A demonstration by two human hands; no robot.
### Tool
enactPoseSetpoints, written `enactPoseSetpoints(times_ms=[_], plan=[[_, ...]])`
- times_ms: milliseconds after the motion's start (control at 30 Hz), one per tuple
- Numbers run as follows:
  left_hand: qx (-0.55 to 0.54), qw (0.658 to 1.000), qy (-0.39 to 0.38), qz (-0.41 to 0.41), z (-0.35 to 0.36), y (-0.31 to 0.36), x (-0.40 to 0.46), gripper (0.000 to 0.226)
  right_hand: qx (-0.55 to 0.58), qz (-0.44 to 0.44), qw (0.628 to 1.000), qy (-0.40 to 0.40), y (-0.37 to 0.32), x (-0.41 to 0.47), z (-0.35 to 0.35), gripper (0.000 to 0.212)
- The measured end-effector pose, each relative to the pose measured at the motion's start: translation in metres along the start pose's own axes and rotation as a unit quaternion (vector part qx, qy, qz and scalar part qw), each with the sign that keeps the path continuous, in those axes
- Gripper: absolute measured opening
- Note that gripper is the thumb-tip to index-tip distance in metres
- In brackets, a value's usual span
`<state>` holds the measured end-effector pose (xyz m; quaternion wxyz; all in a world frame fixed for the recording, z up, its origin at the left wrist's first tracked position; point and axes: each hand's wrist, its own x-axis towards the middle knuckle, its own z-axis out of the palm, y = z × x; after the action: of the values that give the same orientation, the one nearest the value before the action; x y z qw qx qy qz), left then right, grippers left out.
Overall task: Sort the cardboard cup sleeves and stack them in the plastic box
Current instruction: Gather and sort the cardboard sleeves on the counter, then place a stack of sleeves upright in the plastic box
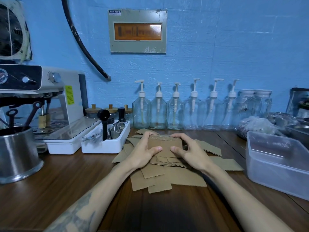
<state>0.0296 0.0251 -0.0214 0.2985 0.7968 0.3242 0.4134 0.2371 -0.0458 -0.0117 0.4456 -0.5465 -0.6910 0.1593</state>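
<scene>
The room looked dim and bluish. A soft shadow darkened the brown wooden table point(66, 190) near the bottom. Glare shone on the orange window of the grey wall box point(138, 31). The edges curved and looked blurry.

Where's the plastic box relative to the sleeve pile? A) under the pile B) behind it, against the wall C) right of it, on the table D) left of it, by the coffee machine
C: the box sits on the table to the right of the pile, apart from it, while both hands, left hand and right hand, hold a small stack over the pile.
</scene>
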Motion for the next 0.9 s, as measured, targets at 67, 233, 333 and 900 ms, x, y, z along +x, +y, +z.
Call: enactPoseSetpoints(times_ms=[67, 233, 333, 900], plan=[[-0.009, 1.000, 0.004, 0.007, 0.000, 0.002, 0.000, 0.032, -0.003, -0.003, 1.000, 0.019, -0.004, 0.003, -0.001, 0.028], [-0.004, 1.000, 0.016, 0.007, 0.001, 0.002, -0.003, 0.033, -0.092, -0.036, 0.995, -0.005, -0.013, 0.010, 0.000, 0.043], [0.002, 1.000, 0.023, 0.005, 0.001, 0.007, -0.007, 0.035, -0.098, -0.017, 0.995, -0.012, -0.017, 0.010, -0.003, 0.036], [-0.094, 0.993, -0.053, 0.042, 0.052, 0.083, -0.001, 0.050, -0.086, 0.080, 0.986, 0.121, -0.037, -0.053, -0.122, 0.029]])
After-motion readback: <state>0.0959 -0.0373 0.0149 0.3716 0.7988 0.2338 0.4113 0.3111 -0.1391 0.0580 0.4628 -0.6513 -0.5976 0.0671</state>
